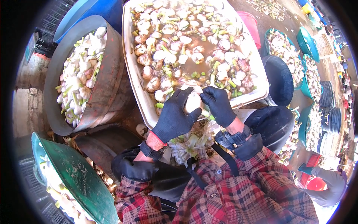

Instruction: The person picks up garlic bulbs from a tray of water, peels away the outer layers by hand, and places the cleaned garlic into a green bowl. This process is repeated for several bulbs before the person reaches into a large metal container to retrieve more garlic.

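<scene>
A pale garlic bulb (pixel 192 102) with a short green stem is between my hands, over the near rim of a white tub (pixel 249 98). My left hand (pixel 174 115), in a black glove, grips the bulb from the left. In a matching glove, my right hand (pixel 219 105) has its fingers curled and pinched against the bulb's right side; whether loose skin is between the fingertips is hidden. Many garlic bulbs with cut green stems lie in brownish water in the tub. Below my hands, a heap of papery garlic peelings (pixel 192 145) rests in my lap.
At the left stands a worn metal drum (pixel 108 89) with peeled garlic; nearer is a green basket (pixel 80 183) holding more. A dark bucket (pixel 279 80) and several garlic-filled teal baskets (pixel 306 84) line the right. Another person's sleeve (pixel 328 183) shows at lower right.
</scene>
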The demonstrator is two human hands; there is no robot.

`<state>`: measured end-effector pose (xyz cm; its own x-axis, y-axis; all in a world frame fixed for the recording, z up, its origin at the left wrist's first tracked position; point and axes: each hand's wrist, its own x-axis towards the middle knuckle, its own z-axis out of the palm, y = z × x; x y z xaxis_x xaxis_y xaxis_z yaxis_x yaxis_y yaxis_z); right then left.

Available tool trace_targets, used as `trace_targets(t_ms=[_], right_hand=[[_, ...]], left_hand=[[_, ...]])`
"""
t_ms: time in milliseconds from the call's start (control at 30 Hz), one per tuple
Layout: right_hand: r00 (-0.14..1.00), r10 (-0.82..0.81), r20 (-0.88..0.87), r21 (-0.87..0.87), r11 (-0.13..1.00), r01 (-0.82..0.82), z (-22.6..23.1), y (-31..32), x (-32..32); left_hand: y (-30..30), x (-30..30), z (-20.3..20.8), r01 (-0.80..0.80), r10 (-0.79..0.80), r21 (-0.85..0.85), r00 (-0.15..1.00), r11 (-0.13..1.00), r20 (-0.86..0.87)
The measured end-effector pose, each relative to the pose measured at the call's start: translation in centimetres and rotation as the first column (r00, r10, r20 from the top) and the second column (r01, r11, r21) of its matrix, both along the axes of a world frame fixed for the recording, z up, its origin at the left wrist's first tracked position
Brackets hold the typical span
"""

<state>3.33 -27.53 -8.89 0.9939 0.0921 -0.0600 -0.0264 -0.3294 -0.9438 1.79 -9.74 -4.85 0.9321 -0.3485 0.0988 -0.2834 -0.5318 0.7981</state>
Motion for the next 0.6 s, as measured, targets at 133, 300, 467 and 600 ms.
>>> trace_targets(t_ms=[133, 300, 467, 600], right_hand=[[0.998, 0.067, 0.001, -0.008, 0.998, -0.067, -0.7, 0.0, 0.2], [0.997, 0.003, 0.074, -0.074, 0.997, 0.002, -1.3, 0.1, -0.6], [0.929, 0.015, 0.37, -0.286, 0.953, 0.098, -0.9, -0.3, -0.1], [0.94, -0.017, 0.34, -0.346, 0.928, 0.142, 0.1, -1.7, 1.1]], left_hand=[[0.0, -0.4, 0.0, 0.046, -0.059, -0.223, 0.997, 0.974, -0.05], [-0.5, -1.7, 0.3, -0.017, -0.131, -0.475, 0.952, 0.88, -0.277], [1.0, -0.6, -0.5, -0.019, -0.282, -0.642, 0.888, 0.767, -0.363], [6.3, 0.6, 2.5, -0.209, -0.132, -0.901, 0.952, 0.38, -0.276]])
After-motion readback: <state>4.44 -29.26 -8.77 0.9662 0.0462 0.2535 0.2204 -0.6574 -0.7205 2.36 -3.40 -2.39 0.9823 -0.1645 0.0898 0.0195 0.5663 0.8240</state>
